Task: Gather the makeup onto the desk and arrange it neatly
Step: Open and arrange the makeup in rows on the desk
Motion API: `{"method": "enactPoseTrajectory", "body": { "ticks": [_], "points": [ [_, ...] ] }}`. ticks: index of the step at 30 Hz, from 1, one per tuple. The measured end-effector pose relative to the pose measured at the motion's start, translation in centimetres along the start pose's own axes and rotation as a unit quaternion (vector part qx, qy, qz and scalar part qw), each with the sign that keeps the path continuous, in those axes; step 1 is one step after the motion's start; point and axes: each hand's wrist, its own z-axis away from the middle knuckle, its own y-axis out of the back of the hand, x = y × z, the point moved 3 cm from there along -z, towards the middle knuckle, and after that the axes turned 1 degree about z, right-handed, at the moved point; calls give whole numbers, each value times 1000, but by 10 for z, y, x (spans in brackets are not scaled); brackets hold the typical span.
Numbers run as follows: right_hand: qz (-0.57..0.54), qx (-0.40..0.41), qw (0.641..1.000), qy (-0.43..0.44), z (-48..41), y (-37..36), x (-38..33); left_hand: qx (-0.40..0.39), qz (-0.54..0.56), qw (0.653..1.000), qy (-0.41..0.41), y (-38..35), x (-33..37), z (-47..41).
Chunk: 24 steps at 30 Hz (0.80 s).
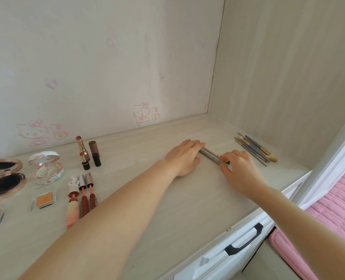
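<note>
Pinching pencils (210, 155), right hand (236, 168), open compact (61, 172) holding pale powder (48, 171), perhaps

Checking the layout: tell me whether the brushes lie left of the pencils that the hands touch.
No, the brushes lie right of the pencils, beside the side wall.

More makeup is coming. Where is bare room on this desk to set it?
Free: the strip along the wall between the lipsticks and the left hand; the front, between both forearms. Crowded: compacts and lip glosses at left, pencils at the right hand, brushes far right.
</note>
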Motion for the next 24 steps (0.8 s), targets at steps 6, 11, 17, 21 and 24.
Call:
{"method": "enactPoseTrajectory", "body": {
  "ticks": [6,11,17,21,24],
  "points": [
    [11,1,1000,8,-3,-7,0,-9,-17,1000,-11,0,-9,-7],
    [18,21,1000,12,1,-4,-2,2,-7,1000,-3,3,-10,2],
    [23,42,998,37,9,1,-12,22,-12,1000,-9,13,-11,21],
    [-4,64,996,57,15,9,-28,31,-9,999,-13,23,-9,46],
    [-40,54,995,70,23,12,-38,36,5,999,-10,34,-11,72]
  ]
}}
